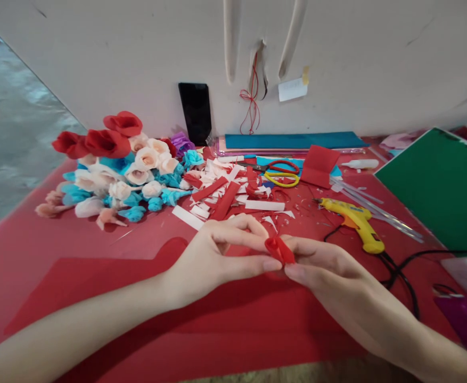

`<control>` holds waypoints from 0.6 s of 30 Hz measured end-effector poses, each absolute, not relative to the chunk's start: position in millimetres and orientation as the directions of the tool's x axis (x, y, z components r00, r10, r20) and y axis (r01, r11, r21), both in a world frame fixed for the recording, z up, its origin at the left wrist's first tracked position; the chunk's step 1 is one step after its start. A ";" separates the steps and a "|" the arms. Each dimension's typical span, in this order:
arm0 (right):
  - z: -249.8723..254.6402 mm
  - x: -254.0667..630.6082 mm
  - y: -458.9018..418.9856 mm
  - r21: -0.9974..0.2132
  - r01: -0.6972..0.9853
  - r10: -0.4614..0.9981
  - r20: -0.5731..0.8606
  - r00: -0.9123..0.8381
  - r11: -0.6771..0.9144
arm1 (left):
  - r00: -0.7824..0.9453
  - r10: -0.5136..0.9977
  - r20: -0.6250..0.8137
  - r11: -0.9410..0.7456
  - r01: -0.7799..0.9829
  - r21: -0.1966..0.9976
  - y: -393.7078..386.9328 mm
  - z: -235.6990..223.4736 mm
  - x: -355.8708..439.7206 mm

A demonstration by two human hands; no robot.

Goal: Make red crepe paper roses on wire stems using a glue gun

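Between both hands, above the front of the table, is a small red paper piece (280, 250), curled into a loose roll. My left hand (217, 255) pinches its left side between thumb and fingers. From the right, my right hand (329, 266) grips the other side, its thumb close to the left one. Beneath them lies a large sheet of red paper (109, 287) on the red table. Just beyond the fingers is a heap of red and white paper scraps (225, 197).
Paper flowers (109, 170) in red, white and blue crowd the left. Scissors (281, 174), a yellow glue gun (355, 221) with a black cable, clear glue sticks (377, 207) and a green board (428, 186) occupy the right. A black phone (195, 113) leans on the wall.
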State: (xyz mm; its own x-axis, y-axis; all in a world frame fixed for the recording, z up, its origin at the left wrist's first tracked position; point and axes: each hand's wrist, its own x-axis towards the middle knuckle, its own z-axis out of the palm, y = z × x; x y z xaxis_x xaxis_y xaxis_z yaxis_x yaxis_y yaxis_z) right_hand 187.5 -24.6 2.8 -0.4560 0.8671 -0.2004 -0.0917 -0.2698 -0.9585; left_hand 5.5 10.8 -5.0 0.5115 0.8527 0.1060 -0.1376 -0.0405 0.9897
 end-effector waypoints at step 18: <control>10.2 179.6 -23.9 -0.955 0.252 0.907 0.038 -0.419 0.156 | 0.403 0.912 0.074 0.051 -0.291 0.955 6.6 -13.9 9.1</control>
State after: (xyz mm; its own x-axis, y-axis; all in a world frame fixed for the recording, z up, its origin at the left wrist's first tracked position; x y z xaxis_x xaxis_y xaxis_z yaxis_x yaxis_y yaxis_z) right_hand 179.6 -23.9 10.2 -0.4192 0.9071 0.0379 0.2520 0.1564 -0.9550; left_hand 9.1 6.6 -13.9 0.4030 0.9122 0.0736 -0.2908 0.0514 0.9554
